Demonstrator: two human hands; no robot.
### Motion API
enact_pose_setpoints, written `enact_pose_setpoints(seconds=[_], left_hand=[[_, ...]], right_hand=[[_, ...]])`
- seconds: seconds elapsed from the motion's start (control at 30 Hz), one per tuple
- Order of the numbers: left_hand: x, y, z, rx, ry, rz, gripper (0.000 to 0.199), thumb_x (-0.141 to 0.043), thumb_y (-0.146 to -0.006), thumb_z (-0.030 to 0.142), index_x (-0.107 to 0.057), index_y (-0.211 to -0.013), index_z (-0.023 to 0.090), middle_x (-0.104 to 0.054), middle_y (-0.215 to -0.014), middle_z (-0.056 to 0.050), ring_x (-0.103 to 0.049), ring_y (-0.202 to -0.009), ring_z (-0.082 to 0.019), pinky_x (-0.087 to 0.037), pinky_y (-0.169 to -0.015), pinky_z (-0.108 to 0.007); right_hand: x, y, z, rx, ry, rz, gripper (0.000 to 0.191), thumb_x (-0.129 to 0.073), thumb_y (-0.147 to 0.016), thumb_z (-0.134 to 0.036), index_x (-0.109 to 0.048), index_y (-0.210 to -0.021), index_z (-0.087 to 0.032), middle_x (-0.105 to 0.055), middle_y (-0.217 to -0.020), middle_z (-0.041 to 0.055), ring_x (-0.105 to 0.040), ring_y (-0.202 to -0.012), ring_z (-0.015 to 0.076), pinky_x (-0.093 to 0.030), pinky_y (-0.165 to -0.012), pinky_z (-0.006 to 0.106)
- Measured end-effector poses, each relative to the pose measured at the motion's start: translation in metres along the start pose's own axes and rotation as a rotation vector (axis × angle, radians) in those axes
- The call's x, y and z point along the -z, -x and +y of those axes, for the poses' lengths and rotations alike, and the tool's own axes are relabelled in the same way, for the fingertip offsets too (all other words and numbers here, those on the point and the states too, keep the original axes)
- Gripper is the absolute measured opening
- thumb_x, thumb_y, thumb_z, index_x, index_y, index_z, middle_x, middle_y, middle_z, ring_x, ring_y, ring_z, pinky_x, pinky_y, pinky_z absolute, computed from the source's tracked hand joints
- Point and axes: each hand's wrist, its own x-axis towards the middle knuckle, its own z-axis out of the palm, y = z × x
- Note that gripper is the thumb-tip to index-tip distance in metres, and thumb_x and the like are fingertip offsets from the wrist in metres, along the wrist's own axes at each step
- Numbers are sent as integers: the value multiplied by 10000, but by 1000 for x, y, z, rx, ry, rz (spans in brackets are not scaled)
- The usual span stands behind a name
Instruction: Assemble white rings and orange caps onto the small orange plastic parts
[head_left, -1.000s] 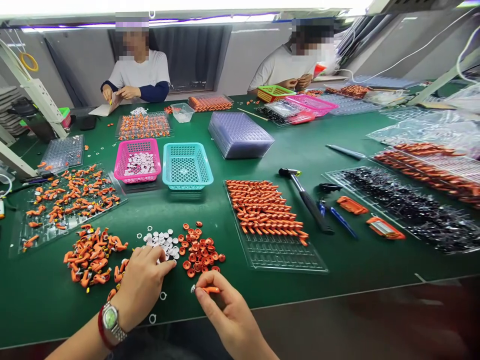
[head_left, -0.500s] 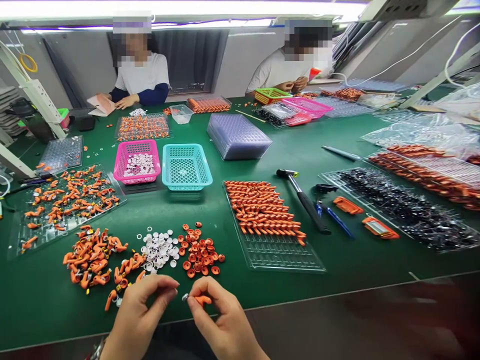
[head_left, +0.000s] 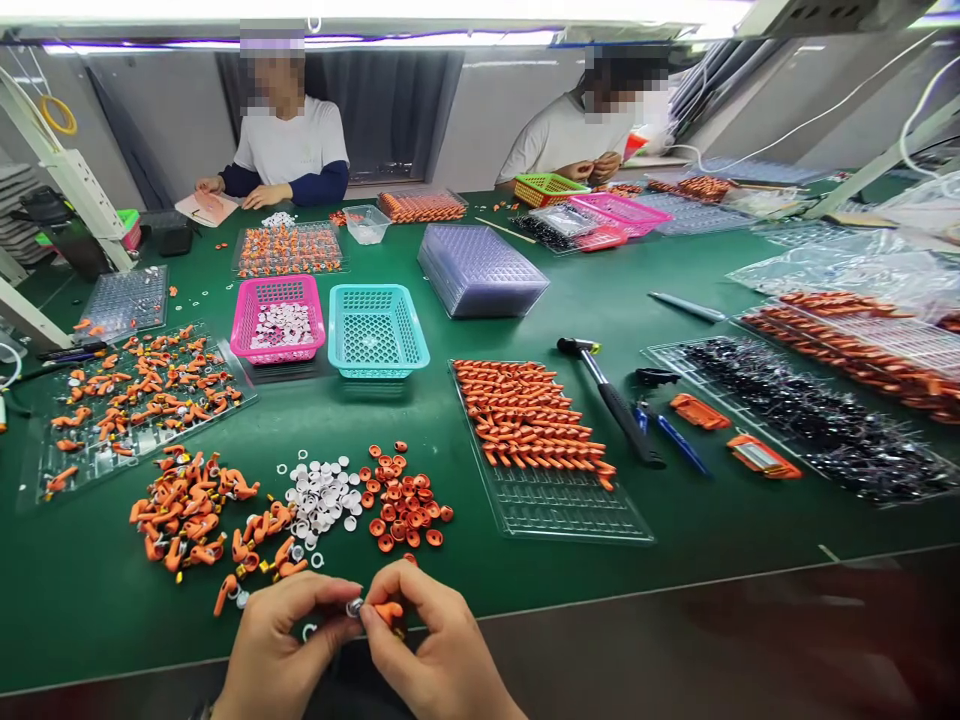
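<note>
A: Head view, bottom centre of the frame: what is in hand?

B: The left hand and right hand meet at the near edge of the green table. The right fingers are pinched on a small orange piece; the left thumb and forefinger are closed on a tiny pale ring, held right against the orange piece's end. It looks like a fitting step, ring to tip.

A: What would the next move call for?

B: Fine alignment, I'd judge. The ring is small and smooth, the orange piece looks rubbery and stubby, so a steady pinch and a straight push.

A: And the stock around?

B: Just above the hands, three loose heaps: white rings, orange round caps and curved orange parts to the left. Centre frame, a clear plastic tray holds rows of orange pieces. Beyond stand a pink basket and a teal basket, both of mesh plastic. A black-handled hammer lies right of the tray.
</note>
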Motion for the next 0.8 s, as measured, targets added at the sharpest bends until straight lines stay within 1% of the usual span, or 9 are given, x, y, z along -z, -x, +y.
enact_pose_setpoints(seconds=[0.17,0.3,0.5,0.6,0.7,0.8], left_hand=[[1,1,2,-39,-9,5,246,-716,-705,60,-803,-815,262,-799,-719,14,-752,-629,-156,-589,-604,-169],[1,3,-2,-103,-27,17,297,-715,-711,30,-793,-857,276,-804,-760,27,-759,-668,-147,-587,-644,-155],[-2,8,-7,-147,-47,31,275,-713,-748,57,-774,-892,284,-801,-790,23,-759,-684,-158,-597,-648,-174],[-3,12,-6,-115,-48,48,283,-746,-773,138,-748,-1001,307,-803,-828,22,-761,-703,-168,-608,-672,-198],[-2,18,-7,-115,-34,65,305,-737,-818,208,-696,-1094,331,-800,-851,27,-762,-738,-167,-606,-722,-214],[1,22,-9,-182,-76,48,368,-738,-814,152,-653,-1118,340,-800,-853,39,-766,-742,-158,-602,-744,-209]], right_hand=[[-1,0,0,-28,8,-23,121,-517,-792,-252,-517,-684,-196,-520,-602,-13,-486,-533,134,-402,-511,237],[0,0,-2,-60,-20,-42,123,-520,-787,-253,-504,-677,-200,-504,-605,-19,-472,-538,131,-390,-512,236],[1,-1,-3,-98,-86,-37,134,-558,-776,-248,-488,-671,-203,-507,-595,-30,-460,-527,121,-387,-489,220],[4,-1,-3,-114,-111,-44,153,-581,-781,-261,-494,-670,-202,-512,-594,-32,-465,-530,119,-395,-489,215],[7,-2,-5,-140,-187,-70,148,-621,-774,-268,-521,-691,-198,-530,-616,-28,-494,-564,126,-423,-519,217],[9,-2,-6,-200,-351,-126,152,-679,-763,-287,-562,-754,-190,-551,-666,-23,-513,-595,125,-442,-550,218]])
